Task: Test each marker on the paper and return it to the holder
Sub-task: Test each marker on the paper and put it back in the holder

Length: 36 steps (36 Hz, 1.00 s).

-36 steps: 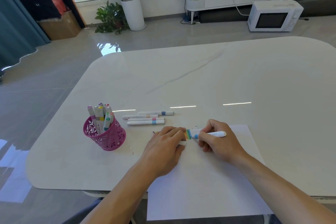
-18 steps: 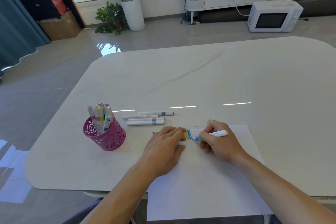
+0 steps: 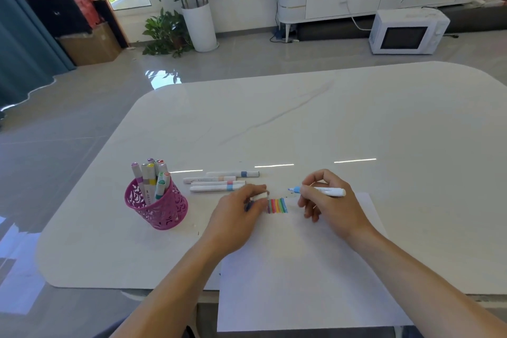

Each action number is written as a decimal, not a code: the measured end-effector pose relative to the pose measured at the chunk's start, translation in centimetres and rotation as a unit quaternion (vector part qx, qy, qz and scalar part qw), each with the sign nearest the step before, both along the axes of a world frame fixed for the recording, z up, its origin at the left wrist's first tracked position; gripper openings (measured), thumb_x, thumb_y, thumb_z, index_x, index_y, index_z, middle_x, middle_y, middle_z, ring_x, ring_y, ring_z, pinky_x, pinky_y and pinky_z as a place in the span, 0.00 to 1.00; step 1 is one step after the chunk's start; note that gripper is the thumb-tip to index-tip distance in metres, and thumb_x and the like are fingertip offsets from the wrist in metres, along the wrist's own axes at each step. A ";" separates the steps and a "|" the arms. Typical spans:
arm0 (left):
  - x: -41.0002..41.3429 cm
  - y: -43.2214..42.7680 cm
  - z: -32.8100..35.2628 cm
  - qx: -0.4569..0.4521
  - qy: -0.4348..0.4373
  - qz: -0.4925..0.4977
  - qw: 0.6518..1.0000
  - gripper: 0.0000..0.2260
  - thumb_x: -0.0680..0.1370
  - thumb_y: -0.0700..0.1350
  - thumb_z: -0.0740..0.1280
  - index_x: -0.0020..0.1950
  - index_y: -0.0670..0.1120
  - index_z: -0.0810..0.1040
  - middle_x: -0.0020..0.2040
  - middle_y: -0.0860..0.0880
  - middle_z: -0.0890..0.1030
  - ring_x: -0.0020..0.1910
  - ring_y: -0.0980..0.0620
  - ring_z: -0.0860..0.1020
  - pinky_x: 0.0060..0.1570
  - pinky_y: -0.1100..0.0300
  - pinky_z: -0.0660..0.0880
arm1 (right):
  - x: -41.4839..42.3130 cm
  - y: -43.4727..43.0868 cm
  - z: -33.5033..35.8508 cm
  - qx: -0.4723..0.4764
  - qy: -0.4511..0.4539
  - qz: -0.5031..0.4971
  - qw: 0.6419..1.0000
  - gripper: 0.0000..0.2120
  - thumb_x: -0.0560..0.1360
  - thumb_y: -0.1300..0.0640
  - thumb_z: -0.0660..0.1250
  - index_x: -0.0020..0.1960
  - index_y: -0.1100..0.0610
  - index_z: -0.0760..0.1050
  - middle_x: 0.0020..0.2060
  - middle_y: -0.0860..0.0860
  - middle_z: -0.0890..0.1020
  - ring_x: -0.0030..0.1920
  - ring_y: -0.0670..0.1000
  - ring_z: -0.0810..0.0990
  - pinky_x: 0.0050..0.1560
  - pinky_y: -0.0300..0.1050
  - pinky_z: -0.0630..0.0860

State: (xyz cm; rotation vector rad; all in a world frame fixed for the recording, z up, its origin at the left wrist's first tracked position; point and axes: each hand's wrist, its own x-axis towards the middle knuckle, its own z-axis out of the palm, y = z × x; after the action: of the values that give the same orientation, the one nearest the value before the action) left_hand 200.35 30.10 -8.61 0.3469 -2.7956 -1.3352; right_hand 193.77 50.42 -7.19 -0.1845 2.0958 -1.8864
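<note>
Right hand (image 3: 326, 200) pinches the blue marker (image 3: 321, 191), its tip clear of the paper (image 3: 301, 269), which overhangs the table (image 3: 356, 118). Pink holder (image 3: 156, 208) carries a bunch, probably tested; three loose markers (image 3: 219, 182) lie just beside it, likely waiting. Stripes (image 3: 277, 206) show several colours, so roughly midway, I'd say. Left hand (image 3: 238, 211) curls near something white, maybe the cap: too blurred to say whether it grips.

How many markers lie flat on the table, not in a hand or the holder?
4, stacked close together right of the holder: blue-band marker farthest, peach-band marker, pink-band marker, then pink-and-blue-band marker nearest. None seems hidden.
</note>
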 end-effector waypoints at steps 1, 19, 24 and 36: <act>0.0 0.0 0.1 0.028 0.009 0.011 1.000 0.09 0.81 0.51 0.66 0.60 0.58 0.80 0.56 0.63 0.81 0.54 0.63 0.79 0.59 0.58 0.77 | 0.1 0.0 0.2 -0.001 0.005 -0.002 1.000 0.03 0.77 0.64 0.69 0.49 0.62 0.76 0.35 0.57 0.84 0.31 0.54 0.79 0.32 0.48 0.73; 1.6 1.6 2.1 0.143 0.027 -0.005 0.989 0.09 0.83 0.43 0.63 0.58 0.50 0.81 0.45 0.53 0.86 0.42 0.54 0.83 0.47 0.63 0.79 | 2.2 0.1 2.8 -0.079 0.028 0.008 0.996 0.08 0.83 0.58 0.65 0.50 0.63 0.77 0.40 0.59 0.87 0.37 0.57 0.85 0.40 0.47 0.82; 1.6 1.7 2.3 0.113 0.031 -0.041 0.992 0.09 0.83 0.44 0.62 0.59 0.50 0.81 0.46 0.55 0.85 0.44 0.56 0.82 0.49 0.61 0.79 | 2.2 0.0 2.7 -0.057 0.032 0.026 0.998 0.07 0.82 0.58 0.67 0.50 0.63 0.78 0.39 0.59 0.87 0.40 0.61 0.86 0.43 0.52 0.82; 1.8 1.8 2.2 0.126 0.035 -0.043 0.991 0.09 0.84 0.42 0.60 0.51 0.48 0.80 0.38 0.53 0.80 0.36 0.55 0.78 0.40 0.61 0.77 | 2.3 -0.2 2.0 -0.084 0.014 0.025 0.996 0.07 0.81 0.61 0.69 0.49 0.65 0.80 0.38 0.61 0.86 0.36 0.57 0.85 0.40 0.46 0.82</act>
State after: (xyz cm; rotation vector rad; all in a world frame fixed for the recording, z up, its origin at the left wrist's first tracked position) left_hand 202.14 31.90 -6.38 0.1827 -2.6169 -1.6895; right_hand 196.02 50.25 -5.15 -0.2994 1.9314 -2.0404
